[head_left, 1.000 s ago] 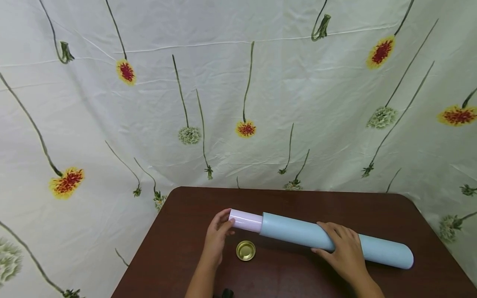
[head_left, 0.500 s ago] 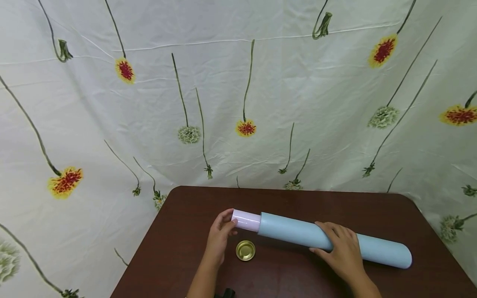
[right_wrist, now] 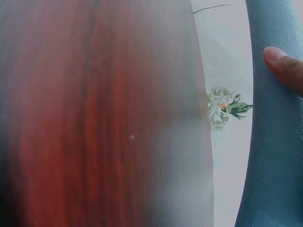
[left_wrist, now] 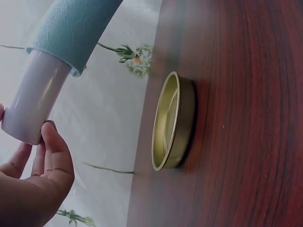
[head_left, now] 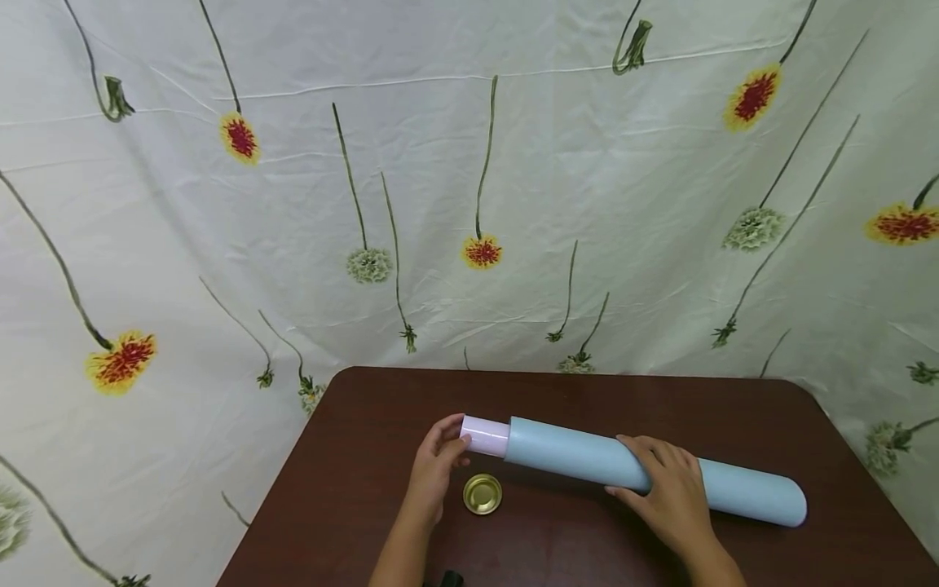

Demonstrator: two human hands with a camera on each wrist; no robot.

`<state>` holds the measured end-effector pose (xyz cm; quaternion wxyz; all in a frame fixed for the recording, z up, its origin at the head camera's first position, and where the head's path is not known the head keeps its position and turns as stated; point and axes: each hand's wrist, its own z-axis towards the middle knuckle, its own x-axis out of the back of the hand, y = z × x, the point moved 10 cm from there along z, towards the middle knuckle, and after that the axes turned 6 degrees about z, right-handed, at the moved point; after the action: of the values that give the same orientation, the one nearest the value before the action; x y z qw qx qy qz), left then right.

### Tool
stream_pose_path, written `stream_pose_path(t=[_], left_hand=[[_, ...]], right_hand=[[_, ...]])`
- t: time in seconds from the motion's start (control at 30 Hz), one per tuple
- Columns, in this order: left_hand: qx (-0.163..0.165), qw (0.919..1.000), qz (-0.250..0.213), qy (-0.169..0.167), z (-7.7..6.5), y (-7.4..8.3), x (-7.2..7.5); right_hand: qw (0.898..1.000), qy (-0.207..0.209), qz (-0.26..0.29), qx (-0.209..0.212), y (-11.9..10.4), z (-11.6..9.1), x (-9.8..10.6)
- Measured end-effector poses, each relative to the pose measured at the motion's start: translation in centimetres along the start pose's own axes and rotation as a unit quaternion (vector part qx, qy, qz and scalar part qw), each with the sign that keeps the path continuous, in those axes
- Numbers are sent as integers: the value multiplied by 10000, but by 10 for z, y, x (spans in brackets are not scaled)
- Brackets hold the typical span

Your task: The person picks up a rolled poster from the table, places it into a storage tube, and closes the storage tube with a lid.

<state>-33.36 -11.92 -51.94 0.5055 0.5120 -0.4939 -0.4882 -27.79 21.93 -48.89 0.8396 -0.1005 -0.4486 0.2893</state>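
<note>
the lilac cylinder has slid deeper into the blue tube than it was a second ago, so less of it shows, and the left hand has followed it in. what remains visible of the cylinder lies just beyond the gold cap, as seen from the person's side. the left hand's grip pinches its outer end between thumb and fingers, just left of the cap; holding only the tip seems a sensible choice, keeping the rest free to pass into the tube's mouth.

the blue tube runs from beyond the cap off to its right. out there the right hand lies across it, its grip wrapped over the body, thumb on the near side, probably to steady it against the push. both pieces appear held up off the desk.

the cap itself rests on the desk with its hollow side up, perhaps set there to leave both hands free. nearer the person than the cap, a dark object pokes in, too cropped to identify; far behind it hangs a floral cloth.
</note>
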Motion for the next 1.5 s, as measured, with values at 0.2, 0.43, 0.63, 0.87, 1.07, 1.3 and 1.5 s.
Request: stream_pose_path(t=[0.2,0.43,0.63,0.87,1.07,1.3,1.5], left_hand=[[26,10000,40,-32,0,-2,-2],[88,9996,163,-197,0,-5,-8],[45,9992,243,-327,0,-4,-11],[30,9983,216,-542,-2,-5,-18],[55,9981,285,-548,-3,-5,-20],[101,9965,452,-694,-4,-8,-24],[121,9952,566,-792,-5,-8,-28]], right_hand=[[10000,-2,-18,-12,-2,-1,0],[10000,5,-41,-25,-2,-3,0],[10000,48,18,45,-2,-3,-1],[10000,11,-12,34,-2,-2,-3],[10000,-65,-9,64,-4,-1,-5],[9999,-123,-30,59,-6,0,-7],[9999,-159,-10,57,-6,1,-9]])
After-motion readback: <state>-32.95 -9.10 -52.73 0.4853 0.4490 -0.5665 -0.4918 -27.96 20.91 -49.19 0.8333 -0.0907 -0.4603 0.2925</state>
